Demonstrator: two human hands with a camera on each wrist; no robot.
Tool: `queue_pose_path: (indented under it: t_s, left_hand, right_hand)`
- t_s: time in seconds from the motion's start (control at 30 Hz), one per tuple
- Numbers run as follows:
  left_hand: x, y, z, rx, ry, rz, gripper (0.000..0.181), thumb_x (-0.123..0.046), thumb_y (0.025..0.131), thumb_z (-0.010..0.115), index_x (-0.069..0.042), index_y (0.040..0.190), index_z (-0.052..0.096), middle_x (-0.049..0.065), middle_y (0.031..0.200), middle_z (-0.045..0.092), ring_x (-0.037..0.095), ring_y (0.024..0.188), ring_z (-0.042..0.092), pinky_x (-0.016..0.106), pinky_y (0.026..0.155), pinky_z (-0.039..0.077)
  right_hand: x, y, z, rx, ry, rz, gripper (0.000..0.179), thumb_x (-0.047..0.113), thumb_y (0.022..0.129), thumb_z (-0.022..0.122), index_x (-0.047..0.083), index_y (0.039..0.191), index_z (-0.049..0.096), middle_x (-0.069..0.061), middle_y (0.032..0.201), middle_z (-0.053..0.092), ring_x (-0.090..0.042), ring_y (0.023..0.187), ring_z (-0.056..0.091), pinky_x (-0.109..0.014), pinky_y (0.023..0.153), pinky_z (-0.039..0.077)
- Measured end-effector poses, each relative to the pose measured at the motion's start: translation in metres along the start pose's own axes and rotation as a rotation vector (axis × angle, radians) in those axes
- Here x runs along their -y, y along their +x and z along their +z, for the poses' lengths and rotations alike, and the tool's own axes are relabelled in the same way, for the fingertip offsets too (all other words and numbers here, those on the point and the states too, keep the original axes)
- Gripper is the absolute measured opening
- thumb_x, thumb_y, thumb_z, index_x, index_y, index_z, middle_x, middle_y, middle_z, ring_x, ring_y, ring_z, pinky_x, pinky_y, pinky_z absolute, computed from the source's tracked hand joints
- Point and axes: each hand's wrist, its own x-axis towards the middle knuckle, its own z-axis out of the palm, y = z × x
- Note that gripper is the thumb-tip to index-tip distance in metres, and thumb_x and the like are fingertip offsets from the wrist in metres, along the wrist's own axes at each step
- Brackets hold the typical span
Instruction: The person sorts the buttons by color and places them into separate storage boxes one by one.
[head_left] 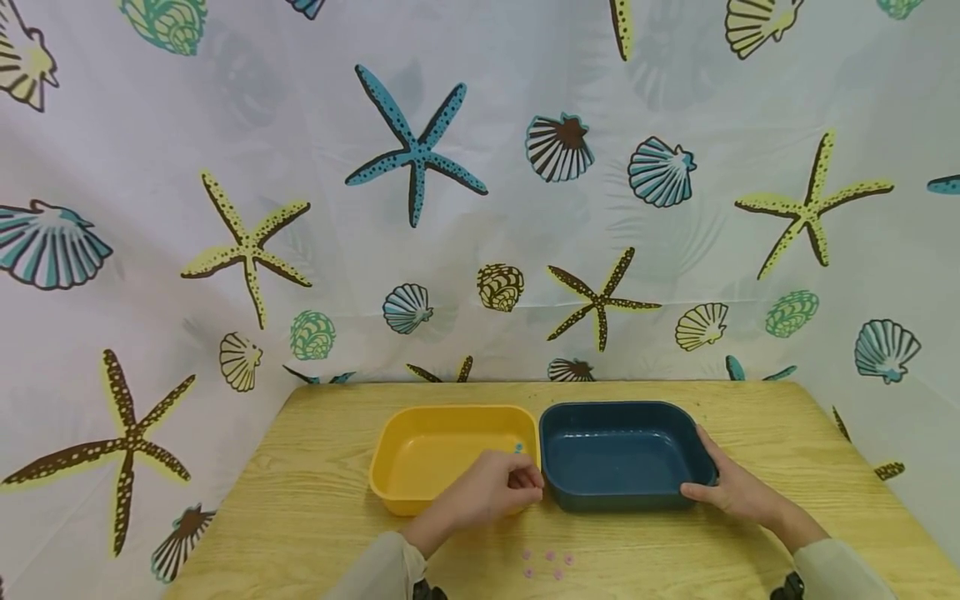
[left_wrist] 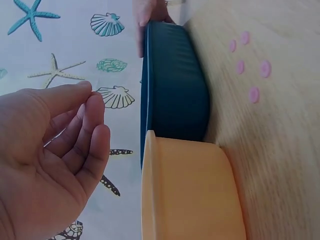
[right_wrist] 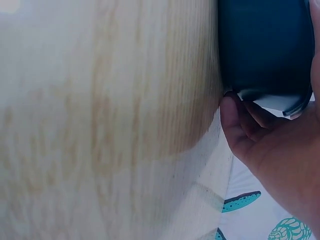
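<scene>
- Pink pieces [head_left: 550, 556]: five, small and flat, loose on the table [head_left: 300, 500] in front of the trays, near the line where the two meet. Left wrist view also shows five. By my read, these are the part left to do.
- Left hand [head_left: 498, 492]: above the yellow tray's near right corner, by the gap to the other tray. Thumb and index tips meet, other fingers curled in. No piece shows between the tips; can't tell if a tiny one is hidden there.
- Right hand [head_left: 738, 492]: grips the navy tray at its right end, thumb at the near corner, fingers round the side. Looks like it's steadying the tray.
- Yellow tray [head_left: 427, 462]: flat on the table, left of the pair. Blue pieces [head_left: 518, 447] lie inside, toward the right wall. Count uncertain, left hand hides part of the floor. Blue looks sorted, at least in part.
- Navy tray [head_left: 615, 500]: just beside the yellow one, also flat. I see no piece in it; front strip of floor is hidden by the near wall. If pink belongs here, that half looks barely begun.
- Overall guess: about midway, blue in, pink out.
- Cloth [head_left: 337, 250]: starfish and shell print, hangs behind the table.
</scene>
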Motion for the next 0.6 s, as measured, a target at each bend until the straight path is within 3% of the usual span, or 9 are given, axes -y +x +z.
queue_pose_path:
  t_s: [0.2, 0.4, 0.6]
  left_hand:
    - [0.000, 0.016, -0.002, -0.049, -0.025, -0.023, 0.006, -0.011, 0.088, 0.068, -0.005, 0.090, 0.070, -0.006, 0.077, 0.063, 0.009, 0.070, 0.058, 0.022, 0.066, 0.048]
    - [-0.001, 0.027, -0.003, -0.055, -0.028, -0.061, 0.011, -0.014, 0.089, 0.067, -0.005, 0.095, 0.070, -0.005, 0.079, 0.062, 0.011, 0.073, 0.057, 0.023, 0.067, 0.048]
    - [-0.002, 0.038, -0.004, -0.064, -0.011, -0.050, 0.012, -0.013, 0.090, 0.066, -0.004, 0.096, 0.070, -0.004, 0.079, 0.061, 0.012, 0.071, 0.057, 0.024, 0.065, 0.048]
  right_hand:
    - [0.000, 0.000, 0.001, -0.002, 0.010, 0.000, 0.102, 0.031, 0.090, 0.065, 0.005, 0.149, -0.015, -0.034, 0.150, -0.009, -0.057, 0.132, 0.002, -0.068, 0.100, 0.018]
    - [0.001, -0.001, 0.001, 0.011, 0.023, 0.002, 0.101, 0.031, 0.091, 0.064, 0.005, 0.149, -0.015, -0.033, 0.150, -0.010, -0.058, 0.132, 0.004, -0.066, 0.099, 0.023]
    - [0.003, -0.002, 0.000, 0.012, 0.029, 0.008, 0.101, 0.031, 0.092, 0.063, 0.006, 0.149, -0.016, -0.033, 0.150, -0.011, -0.057, 0.132, 0.001, -0.067, 0.099, 0.019]
